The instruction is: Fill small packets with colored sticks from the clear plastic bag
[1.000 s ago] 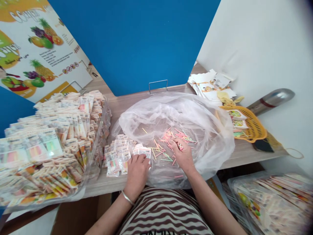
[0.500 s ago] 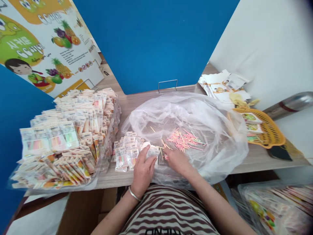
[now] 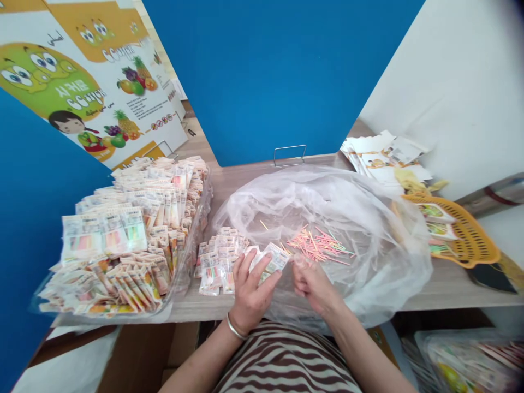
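Observation:
My left hand (image 3: 254,292) holds a small clear printed packet (image 3: 277,257) between thumb and fingers, tilted above the table. At the packet's right edge, my right hand (image 3: 314,284) is closed in a pinch that seems to grip its corner; whether a stick is also in those fingers is hidden. Just beyond the right hand, a pile of thin pink, yellow and green sticks (image 3: 317,244) lies on a spread clear plastic bag (image 3: 380,234). Several filled packets (image 3: 213,270) with coloured sticks inside lie left of my left hand.
A clear tray (image 3: 201,210) heaped with packets stands at the left. Behind it is a printed carton (image 3: 135,117). A blue panel (image 3: 282,76) rises at the back. On the right are a yellow basket (image 3: 477,240), flattened printed cards (image 3: 379,155) and a metal cylinder (image 3: 499,196).
My right hand has come away from the sticks to the packet's edge, fingers curled in. The left hand has lifted and tilted the packet. The whole view has shifted slightly.

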Demonstrator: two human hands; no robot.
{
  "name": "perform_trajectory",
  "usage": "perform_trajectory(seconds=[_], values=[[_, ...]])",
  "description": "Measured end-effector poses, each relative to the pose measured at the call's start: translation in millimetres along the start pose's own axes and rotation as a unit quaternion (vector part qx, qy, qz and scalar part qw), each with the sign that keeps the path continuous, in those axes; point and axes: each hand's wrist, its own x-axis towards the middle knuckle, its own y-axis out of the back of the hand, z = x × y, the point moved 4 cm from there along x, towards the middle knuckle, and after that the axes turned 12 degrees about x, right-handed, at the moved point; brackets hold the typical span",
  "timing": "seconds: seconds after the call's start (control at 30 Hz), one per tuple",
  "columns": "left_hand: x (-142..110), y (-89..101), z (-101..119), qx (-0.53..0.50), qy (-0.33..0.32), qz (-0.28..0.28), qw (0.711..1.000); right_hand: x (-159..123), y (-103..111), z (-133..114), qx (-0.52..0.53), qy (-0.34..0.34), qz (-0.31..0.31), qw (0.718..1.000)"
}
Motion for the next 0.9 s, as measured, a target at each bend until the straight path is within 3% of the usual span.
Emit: perform_trajectory(seconds=[0.07,0.13,0.2,0.27,0.33,0.37,0.43,0.5,0.6,0.67,0.77,0.9], values=[[0.6,-1.9,0.2,-0.047,0.009,-0.013,0.999,-0.3,-7.0,-1.7,-0.051,0.022,-0.02,0.998],[2.7,-2.9,-6.2,-0.143,0.093,-0.032,0.985,-0.1,-9.3,-11.9,-0.125,0.071,-0.046,0.989],[4.8,-7.4,-16.4,-0.284,0.235,-0.082,0.926,-1.5,-8.7,-24.0,-0.202,0.105,-0.082,0.97],[6.0,-16.1,-20.3,-0.397,0.336,-0.182,0.834,-5.0,-6.1,-34.2,-0.279,0.125,-0.105,0.946],[6.7,-23.3,-18.9,-0.432,0.366,-0.282,0.774,-9.7,-4.0,-40.3,-0.351,0.134,-0.12,0.919],[6.8,-25.6,-18.7,-0.424,0.369,-0.31,0.767,-11.9,-3.8,-41.5,-0.381,0.132,-0.129,0.906],[6.6,-28.7,-19.8,-0.391,0.376,-0.31,0.781,-14.7,-4.2,-42.3,-0.409,0.121,-0.141,0.894],[6.0,-30.3,-20.1,-0.356,0.381,-0.282,0.805,-13.8,-4.0,-45.0,-0.379,0.117,-0.108,0.912],[6.9,-31.7,-17.5,-0.303,0.372,-0.262,0.837,-8.1,-3.9,-52.3,-0.192,0.122,-0.004,0.974],[9.9,-31.8,-15.1,-0.284,0.36,-0.257,0.85,-4.0,-8.9,-55.4,-0.039,0.122,0.031,0.991],[15.1,-31.9,-11.7,-0.282,0.345,-0.256,0.858,1.0,-21.5,-59.2,0.085,0.133,0.034,0.987],[15.1,-34.8,-9.2,-0.296,0.345,-0.276,0.847,6.5,-29.1,-57.6,0.141,0.13,0.035,0.981]])
